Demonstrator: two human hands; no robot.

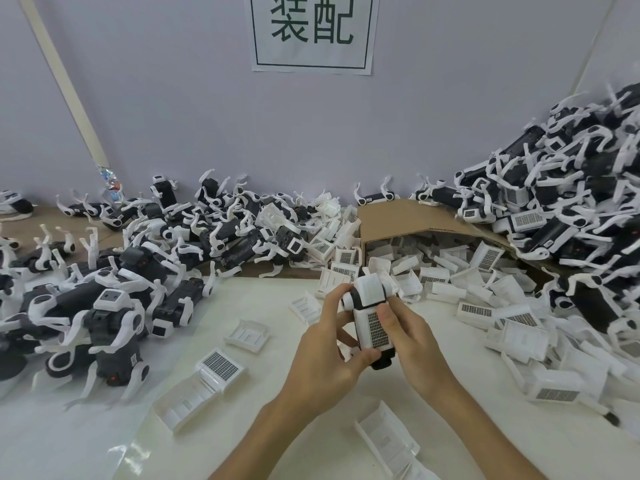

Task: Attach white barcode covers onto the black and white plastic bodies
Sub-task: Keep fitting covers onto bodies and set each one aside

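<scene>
At table centre, just before the spilled covers, I hold one body (382,362) tilted between both hands, its black end toward me and a cover (375,329) lying along its upper face, barcode grid up. The left hand (322,344) grasps the body from the left, fingers curled round its flank and thumb tucked against the near end of the cover. The right hand (408,327) grips from the other side, thumb laid on the cover just beside the grid, its other fingers wrapped behind the body and hidden. Step in hand, as I judge it: pressing the cover home. Whether its clips have caught I cannot tell, as my fingers hide the seam. To do this well I would use the left hand as the anvil, gripping the black shell rather than any thin white leg. I would then press with the right thumb along the cover's edge, not on the printed grid, working from one end to the other so that neither side rides up. A crooked cover is likely to spring off, so I would check for a flush line on both long sides before letting go. Loose covers (474,308) spill from a cardboard box (398,220) beyond my hands; heaps of bodies (104,306) flank the table (69,445).
</scene>
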